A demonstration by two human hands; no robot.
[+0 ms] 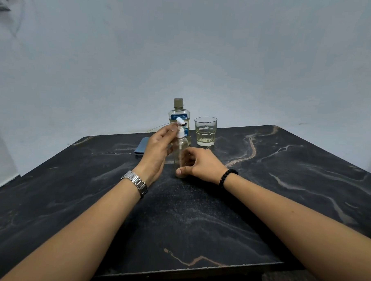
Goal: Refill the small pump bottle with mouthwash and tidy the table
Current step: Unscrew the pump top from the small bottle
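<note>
A: Hands?
B: Right hand curled round the small clear plastic pump bottle, upright mid dark marbled worktop. Left hand pinches its white pump head.
A: Rest?
B: Capped clear mouthwash bottle with blue label just behind at 12 o'clock, faceted glass tumbler of pale liquid at 1 o'clock, folded blue cloth at 10.

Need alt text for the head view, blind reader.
A person's right hand grips a small clear pump bottle standing on a dark marble table while the left hand holds its white pump top. Behind stand a capped mouthwash bottle, a glass and a blue cloth.
</note>
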